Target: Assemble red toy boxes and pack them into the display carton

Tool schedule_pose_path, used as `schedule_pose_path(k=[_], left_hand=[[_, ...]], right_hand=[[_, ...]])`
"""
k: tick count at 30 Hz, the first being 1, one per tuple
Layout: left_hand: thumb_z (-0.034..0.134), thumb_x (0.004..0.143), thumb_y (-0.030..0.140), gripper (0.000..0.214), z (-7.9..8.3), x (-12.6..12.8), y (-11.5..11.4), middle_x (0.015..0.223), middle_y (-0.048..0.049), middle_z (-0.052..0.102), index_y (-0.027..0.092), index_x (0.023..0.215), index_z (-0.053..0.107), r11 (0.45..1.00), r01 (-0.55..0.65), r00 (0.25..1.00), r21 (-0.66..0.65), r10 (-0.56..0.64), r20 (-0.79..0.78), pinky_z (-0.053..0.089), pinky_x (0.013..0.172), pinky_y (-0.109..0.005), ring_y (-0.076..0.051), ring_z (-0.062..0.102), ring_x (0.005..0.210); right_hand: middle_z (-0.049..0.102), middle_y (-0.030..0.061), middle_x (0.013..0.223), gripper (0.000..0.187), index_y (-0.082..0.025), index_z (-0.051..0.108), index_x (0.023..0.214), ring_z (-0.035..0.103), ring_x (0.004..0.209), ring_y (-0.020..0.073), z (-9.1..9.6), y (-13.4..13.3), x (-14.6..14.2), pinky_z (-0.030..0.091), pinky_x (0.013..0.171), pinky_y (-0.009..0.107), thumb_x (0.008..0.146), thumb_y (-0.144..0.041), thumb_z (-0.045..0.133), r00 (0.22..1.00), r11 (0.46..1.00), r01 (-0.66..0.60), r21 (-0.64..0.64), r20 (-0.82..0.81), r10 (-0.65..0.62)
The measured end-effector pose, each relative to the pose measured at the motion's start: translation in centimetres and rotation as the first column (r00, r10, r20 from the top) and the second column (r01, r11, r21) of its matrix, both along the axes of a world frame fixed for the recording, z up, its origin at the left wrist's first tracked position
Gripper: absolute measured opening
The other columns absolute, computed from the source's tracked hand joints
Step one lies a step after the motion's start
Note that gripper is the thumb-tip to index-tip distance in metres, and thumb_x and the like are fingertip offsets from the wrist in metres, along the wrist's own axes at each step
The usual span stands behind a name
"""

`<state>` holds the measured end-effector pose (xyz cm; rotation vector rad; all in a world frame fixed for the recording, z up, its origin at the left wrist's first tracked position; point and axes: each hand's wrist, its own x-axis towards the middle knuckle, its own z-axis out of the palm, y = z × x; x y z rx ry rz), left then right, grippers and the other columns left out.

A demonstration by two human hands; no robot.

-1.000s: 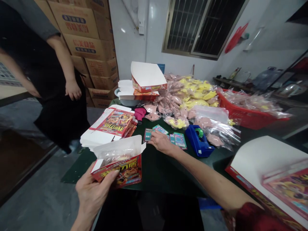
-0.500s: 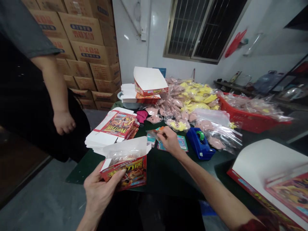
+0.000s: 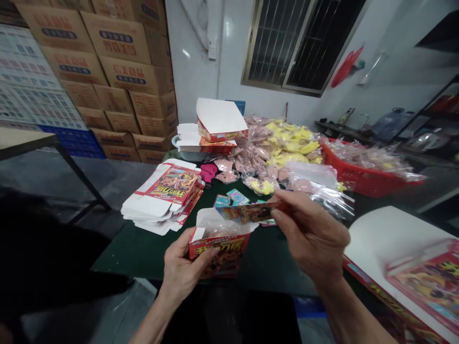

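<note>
My left hand (image 3: 186, 267) grips a small red printed box (image 3: 224, 255) by its left side, thumb across the front. Its white lid flap stands up at the back, and clear plastic wrapping shows inside the opening. Between thumb and fingers of my right hand (image 3: 311, 234) is a printed card (image 3: 247, 211), held nearly level just above the box's opening. Whether it is one card or several cannot be made out. More blue-green cards (image 3: 236, 196) lie on the dark green table (image 3: 143, 255) behind the box.
Flattened red-and-white boxes (image 3: 168, 191) are stacked at the left. Bagged pink and yellow pieces (image 3: 287, 138) are heaped at the back, beside a red basket (image 3: 366, 174). A larger open display box (image 3: 390, 243) stands at the right. Cartons (image 3: 118, 43) line the wall.
My right hand has lifted the card from the table and brought it over the box. My left hand and the box have moved right. The person at the left has mostly left view.
</note>
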<state>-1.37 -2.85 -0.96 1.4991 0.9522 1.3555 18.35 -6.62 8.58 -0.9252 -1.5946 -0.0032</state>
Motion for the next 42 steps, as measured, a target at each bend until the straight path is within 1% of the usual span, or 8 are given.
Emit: schedule_pose_path(k=[8,15,21,25,28,32,38,42], left_hand=[[0.069,0.071,0.034,0.031,0.2,0.3,0.1,0.076,0.0001,0.069,0.016,0.095,0.059,0.998,-0.064,0.996,-0.002,0.064,-0.058,0.051,0.057,-0.022,-0.014,0.062,0.063],[0.041,0.088,0.036,0.033,1.6,1.0,-0.3,0.054,0.0029,0.049,0.016,0.064,0.054,0.982,-0.149,0.971,0.112,0.167,-0.169,0.037,0.048,-0.020,-0.011,0.045,0.053],[0.033,0.090,0.026,0.035,2.4,1.4,-0.6,0.056,0.0019,0.048,0.018,0.061,0.051,0.947,-0.215,0.959,0.240,0.251,-0.132,0.036,0.050,-0.022,-0.011,0.045,0.052],[0.035,0.088,0.020,0.028,2.1,1.6,0.0,0.056,0.0024,0.047,0.016,0.068,0.055,0.859,-0.268,0.910,0.437,0.374,-0.177,0.035,0.051,-0.023,-0.011,0.045,0.050],[0.036,0.087,0.019,0.024,1.5,1.7,0.4,0.067,-0.0010,0.057,0.015,0.085,0.059,0.759,-0.293,0.867,0.581,0.467,-0.173,0.039,0.056,-0.024,-0.013,0.052,0.057],[0.034,0.088,0.021,0.028,0.6,1.6,0.5,0.081,-0.0048,0.064,0.014,0.097,0.059,0.728,-0.332,0.858,0.600,0.497,-0.129,0.043,0.063,-0.026,-0.016,0.059,0.070],[0.034,0.088,0.026,0.033,-0.2,1.6,0.1,0.080,-0.0050,0.066,0.012,0.109,0.055,0.726,-0.374,0.858,0.577,0.507,-0.081,0.047,0.065,-0.027,-0.017,0.062,0.072],[0.034,0.088,0.026,0.035,-0.3,1.7,-0.3,0.079,-0.0054,0.066,0.012,0.114,0.052,0.760,-0.339,0.886,0.554,0.456,-0.083,0.047,0.065,-0.028,-0.017,0.062,0.069]], right_hand=[[0.066,-0.0011,0.096,0.044,-0.028,0.059,0.114,0.063,0.076,0.0099,0.4,0.0,-0.2,0.054,0.068,0.021,0.078,-0.002,0.059,0.999,0.999,0.032,-0.011,0.010,-0.032],[0.065,0.0002,0.098,0.034,-0.022,0.057,0.111,0.061,0.087,0.0105,-0.5,0.4,-1.8,0.052,0.080,0.024,0.084,-0.003,0.050,0.977,0.990,-0.092,-0.108,0.180,0.110],[0.066,0.0016,0.099,0.039,-0.025,0.058,0.113,0.064,0.083,0.0122,0.9,-0.6,-1.1,0.056,0.073,0.024,0.079,-0.005,0.059,0.991,0.993,0.118,0.013,-0.068,-0.117],[0.066,0.0020,0.100,0.040,-0.024,0.058,0.114,0.066,0.083,0.0120,1.0,-0.6,-1.8,0.057,0.072,0.022,0.079,-0.004,0.058,0.988,0.998,0.049,-0.025,-0.146,-0.052],[0.066,0.0024,0.099,0.043,-0.023,0.058,0.114,0.065,0.083,0.0124,0.0,-0.6,-2.5,0.056,0.071,0.022,0.078,-0.001,0.058,0.981,0.986,0.151,0.072,-0.134,-0.141],[0.066,0.0016,0.091,0.045,-0.023,0.060,0.111,0.064,0.082,0.0152,-1.1,-0.8,-2.2,0.055,0.074,0.029,0.074,0.003,0.058,0.963,0.924,0.244,0.293,0.039,-0.267],[0.064,0.0060,0.093,0.041,-0.020,0.057,0.117,0.062,0.086,0.0151,-2.5,-1.0,-2.7,0.054,0.075,0.028,0.083,0.001,0.048,0.906,0.974,0.099,0.204,0.386,-0.173],[0.058,0.0099,0.100,0.040,-0.023,0.053,0.123,0.059,0.089,0.0177,-3.1,-0.9,-4.3,0.054,0.070,0.029,0.087,-0.008,0.046,0.871,0.961,0.207,0.183,0.412,-0.266]])
